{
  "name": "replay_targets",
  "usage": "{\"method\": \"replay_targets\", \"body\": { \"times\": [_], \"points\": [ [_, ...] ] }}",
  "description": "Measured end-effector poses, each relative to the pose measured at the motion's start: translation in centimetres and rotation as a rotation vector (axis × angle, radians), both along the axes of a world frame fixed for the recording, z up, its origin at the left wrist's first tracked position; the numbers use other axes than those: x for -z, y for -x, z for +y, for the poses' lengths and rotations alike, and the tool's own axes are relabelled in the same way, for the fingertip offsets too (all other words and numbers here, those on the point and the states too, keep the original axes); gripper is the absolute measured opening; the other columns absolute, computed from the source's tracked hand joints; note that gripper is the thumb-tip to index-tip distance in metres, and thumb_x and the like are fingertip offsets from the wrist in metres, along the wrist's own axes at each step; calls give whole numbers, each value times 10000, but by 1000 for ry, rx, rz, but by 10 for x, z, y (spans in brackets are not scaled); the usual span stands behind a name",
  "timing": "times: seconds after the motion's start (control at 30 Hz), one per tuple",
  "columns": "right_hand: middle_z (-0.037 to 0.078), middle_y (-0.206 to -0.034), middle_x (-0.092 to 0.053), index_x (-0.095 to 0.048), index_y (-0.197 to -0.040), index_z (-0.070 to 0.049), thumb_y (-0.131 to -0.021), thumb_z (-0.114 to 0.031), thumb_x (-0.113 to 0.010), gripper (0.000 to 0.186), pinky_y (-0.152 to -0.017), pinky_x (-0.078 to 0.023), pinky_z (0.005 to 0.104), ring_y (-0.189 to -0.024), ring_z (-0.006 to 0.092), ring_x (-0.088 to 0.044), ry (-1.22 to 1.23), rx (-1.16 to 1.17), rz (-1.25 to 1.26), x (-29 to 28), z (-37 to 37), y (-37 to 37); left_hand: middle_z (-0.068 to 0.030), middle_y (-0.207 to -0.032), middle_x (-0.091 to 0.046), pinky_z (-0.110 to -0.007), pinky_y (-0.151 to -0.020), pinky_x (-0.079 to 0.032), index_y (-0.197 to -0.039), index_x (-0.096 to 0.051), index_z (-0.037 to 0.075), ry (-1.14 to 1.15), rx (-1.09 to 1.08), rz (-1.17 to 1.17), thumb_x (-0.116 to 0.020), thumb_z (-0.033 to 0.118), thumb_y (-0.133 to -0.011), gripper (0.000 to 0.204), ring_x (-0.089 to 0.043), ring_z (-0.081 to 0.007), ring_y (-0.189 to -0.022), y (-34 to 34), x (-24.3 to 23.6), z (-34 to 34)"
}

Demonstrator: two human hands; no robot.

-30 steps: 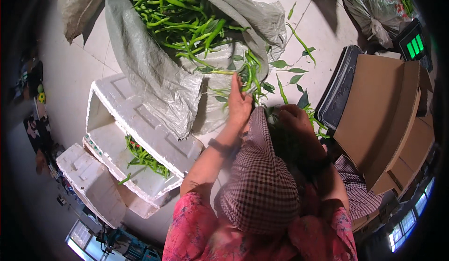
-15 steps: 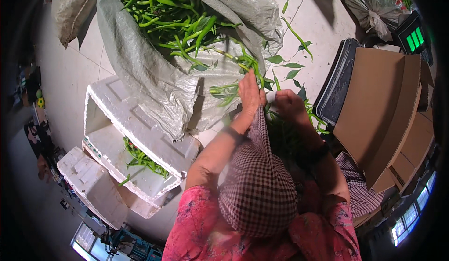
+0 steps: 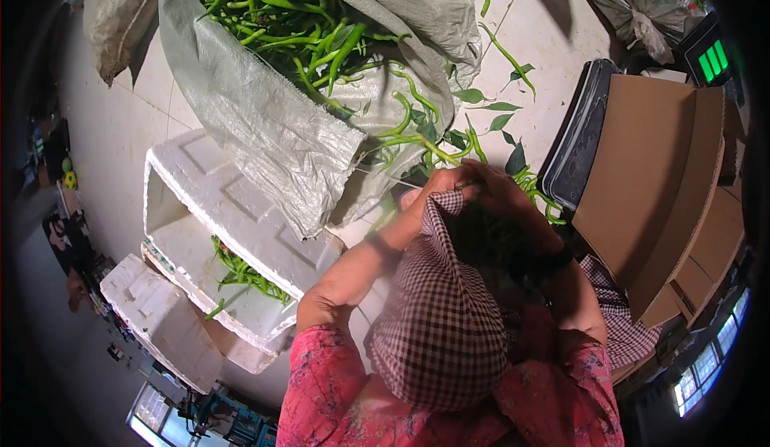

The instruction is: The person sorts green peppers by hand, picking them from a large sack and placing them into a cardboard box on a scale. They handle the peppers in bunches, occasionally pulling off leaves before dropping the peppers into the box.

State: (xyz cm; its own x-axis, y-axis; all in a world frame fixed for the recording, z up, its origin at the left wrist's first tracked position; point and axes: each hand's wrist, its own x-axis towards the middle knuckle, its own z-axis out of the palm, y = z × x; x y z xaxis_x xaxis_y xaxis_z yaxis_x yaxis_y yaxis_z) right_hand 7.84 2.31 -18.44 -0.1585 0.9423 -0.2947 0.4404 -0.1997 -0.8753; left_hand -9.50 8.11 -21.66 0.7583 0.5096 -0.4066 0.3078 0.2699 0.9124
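Two hands, left hand (image 3: 439,184) and right hand (image 3: 501,190), pinch the checked cloth (image 3: 441,319) over some peppers, many green peppers (image 3: 297,14) wait in the sack (image 3: 257,118).

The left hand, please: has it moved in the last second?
Yes. The left hand has drawn back from the sack toward the checked cloth, beside the right hand.

A produce packing room: sacked green peppers (image 3: 305,22), foam boxes (image 3: 233,238), a scale (image 3: 710,54).

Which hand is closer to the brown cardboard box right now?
The right hand. It sits just left of the brown cardboard box, over the loose green chili peppers. The left hand is farther off, beside the grey woven sack.
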Motion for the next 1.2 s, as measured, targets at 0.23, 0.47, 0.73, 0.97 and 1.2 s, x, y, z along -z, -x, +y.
{"method": "replay_targets", "body": {
  "times": [0.23, 0.47, 0.73, 0.97, 1.2],
  "points": [
    [181, -982, -645, -588, -1097, 11, -803, -218, -641, 377, -799, -488, 377, -914, 299, -623, 515, 281, 5, -20, -5, -27, -201, -1186, -543, -448, -950, -405, -1193, -543, 60, -874, -211, 330, -622, -24, -714, 492, -502, -396, -1080, 17, 14, 71],
    [49, -967, -646, -623, -1082, -22, -854, -252, -633, 324, -782, -469, 297, -875, 147, -581, 693, 431, 246, -33, -35, -72, -218, -1329, -438, -470, -915, -416, -1215, -552, 73, -988, -146, 522, -654, -10, -654, 576, -442, -412, -1141, 27, 68, 44],
    [-9, -882, -659, -678, -1058, -72, -942, -258, -592, 236, -649, -423, 212, -763, 63, -550, 484, 1131, 252, -17, -26, -77, -143, -1060, -629, -354, -815, -480, -1079, -633, 37, -634, -270, 104, -541, 35, -838, 258, -611, -286, -880, -1, -13, 29],
    [-26, -813, -579, -638, -1027, 4, -833, -207, -708, 295, -632, -402, 195, -702, 48, -487, 197, 780, 320, -56, 85, -16, -115, -952, -604, -310, -796, -480, -1020, -606, 6, -1080, -811, 383, -550, -12, -816, 212, -600, -214, -873, 104, -64, 201],
    [181, -1012, -602, -636, -1058, -30, -756, -176, -733, 350, -810, -479, 371, -955, 329, -590, -190, 578, -289, -8, 179, 31, -181, -1116, -597, -418, -924, -411, -1196, -520, -29, -1629, -969, 1190, -685, 131, -767, 487, -525, -370, -1110, 199, -49, 222]
  ]
}}
